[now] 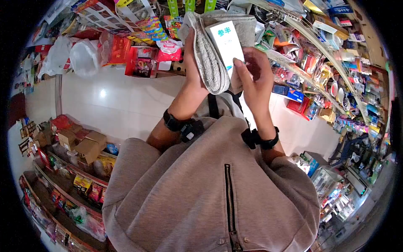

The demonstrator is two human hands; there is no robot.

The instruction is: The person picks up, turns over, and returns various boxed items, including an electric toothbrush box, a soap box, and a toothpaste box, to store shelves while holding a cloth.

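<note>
A folded grey towel (208,59) is held up in front of my chest, its thick layered edge toward me. My left hand (194,69) is closed around the towel's left side, with most of the fingers hidden behind it. Against the towel lies a white box (224,42) with teal lettering, slightly tilted. My right hand (256,77) grips the lower right of this box, the thumb pressed on its front face; the fingers are curled and partly in shadow. Both wrists carry dark straps.
Crowded shelves of packaged goods (310,63) run along the right. A red box (140,61) and a white plastic bag (85,56) stand ahead on the left. Lower left, tiered shelves hold cardboard boxes (89,148) and packets. Pale tiled floor (109,101) lies between.
</note>
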